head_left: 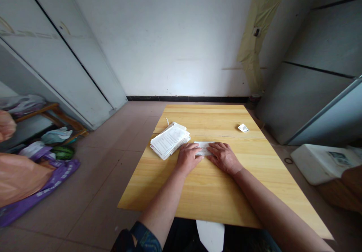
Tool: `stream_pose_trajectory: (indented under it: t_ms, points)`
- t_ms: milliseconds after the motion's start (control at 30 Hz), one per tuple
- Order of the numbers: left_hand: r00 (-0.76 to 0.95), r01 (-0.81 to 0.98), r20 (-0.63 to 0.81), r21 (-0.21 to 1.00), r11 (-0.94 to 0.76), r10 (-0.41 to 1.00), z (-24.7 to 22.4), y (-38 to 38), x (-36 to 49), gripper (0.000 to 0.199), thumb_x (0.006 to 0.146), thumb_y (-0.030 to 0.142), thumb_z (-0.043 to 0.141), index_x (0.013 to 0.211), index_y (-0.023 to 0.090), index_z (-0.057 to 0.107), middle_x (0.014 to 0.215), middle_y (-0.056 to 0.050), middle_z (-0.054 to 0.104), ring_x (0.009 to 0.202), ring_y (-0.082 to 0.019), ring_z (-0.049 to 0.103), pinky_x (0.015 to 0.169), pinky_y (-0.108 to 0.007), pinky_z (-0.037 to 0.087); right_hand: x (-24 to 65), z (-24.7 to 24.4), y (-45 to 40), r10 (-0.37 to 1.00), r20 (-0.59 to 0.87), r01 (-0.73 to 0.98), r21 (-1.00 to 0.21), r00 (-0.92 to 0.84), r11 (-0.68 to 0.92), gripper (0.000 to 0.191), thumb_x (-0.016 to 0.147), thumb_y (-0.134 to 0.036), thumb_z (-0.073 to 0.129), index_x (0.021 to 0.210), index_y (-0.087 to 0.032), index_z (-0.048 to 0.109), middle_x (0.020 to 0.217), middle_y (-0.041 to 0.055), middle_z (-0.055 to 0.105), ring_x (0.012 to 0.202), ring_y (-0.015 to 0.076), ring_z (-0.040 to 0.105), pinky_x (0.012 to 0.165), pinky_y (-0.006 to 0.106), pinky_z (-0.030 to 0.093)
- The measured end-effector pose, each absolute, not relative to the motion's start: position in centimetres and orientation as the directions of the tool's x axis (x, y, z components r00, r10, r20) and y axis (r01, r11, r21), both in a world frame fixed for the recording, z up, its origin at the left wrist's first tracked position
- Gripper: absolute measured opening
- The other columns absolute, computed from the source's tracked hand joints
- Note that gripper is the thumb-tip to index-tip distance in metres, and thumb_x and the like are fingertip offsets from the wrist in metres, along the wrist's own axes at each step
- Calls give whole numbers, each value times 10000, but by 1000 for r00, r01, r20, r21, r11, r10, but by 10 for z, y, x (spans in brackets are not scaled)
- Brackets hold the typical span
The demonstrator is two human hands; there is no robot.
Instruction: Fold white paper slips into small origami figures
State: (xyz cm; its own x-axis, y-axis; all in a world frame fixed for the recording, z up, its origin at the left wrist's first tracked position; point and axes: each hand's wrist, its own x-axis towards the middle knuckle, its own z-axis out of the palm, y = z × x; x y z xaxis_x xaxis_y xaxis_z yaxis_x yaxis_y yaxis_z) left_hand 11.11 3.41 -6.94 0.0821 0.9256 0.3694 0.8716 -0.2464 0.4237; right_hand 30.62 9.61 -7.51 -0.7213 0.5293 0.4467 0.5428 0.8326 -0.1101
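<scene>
A small printed paper, narrow like a folded sheet, lies on the wooden table between my hands. My left hand holds its left end, fingers over the top edge and thumb along the near side. At the right end, my right hand grips the paper with bent fingers and the thumb close to its lower edge. Both palms are low over the tabletop. Just beyond my left hand is an uneven stack of printed papers. The paper's two ends are hidden beneath my fingers.
The light wooden table has a small folded white paper at the far right. A thin white item lies behind the stack. A white foam box stands right of the table; bags and a watermelon are left.
</scene>
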Motion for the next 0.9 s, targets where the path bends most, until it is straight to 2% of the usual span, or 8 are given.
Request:
stream_pose_trajectory:
  t_ms: [333,433,633,900]
  points:
    - [113,883,399,380,-276,910,-75,34,110,232,803,127,589,955,237,724,1136,-54,656,1078,-201,566,990,-388,434,309,-75,98,530,431,532,-127,-731,837,331,887,-369,553,1147,-179,630,1176,124,648,1062,267,563,881,420,416]
    - [123,894,377,359,-267,918,-72,32,111,225,802,166,601,974,251,720,1159,-50,644,1095,-212,551,999,-405,418,314,-73,99,526,417,512,-155,-742,845,353,874,-382,569,1161,-184,622,1165,126,651,1056,259,565,869,412,420]
    - [87,930,325,313,-194,942,-64,30,114,246,811,236,615,1042,262,694,1245,-65,594,1163,-249,492,1003,-447,396,318,-67,98,491,431,474,-155,-757,867,252,885,-374,556,1011,-191,675,1076,114,681,999,238,574,822,368,420]
    - [103,937,331,284,-203,938,-65,30,115,311,791,351,663,1074,223,678,1241,-86,589,1172,-267,476,1007,-445,386,314,-63,96,465,422,443,-155,-778,883,248,902,-379,524,953,-183,668,920,86,689,886,198,564,765,318,383]
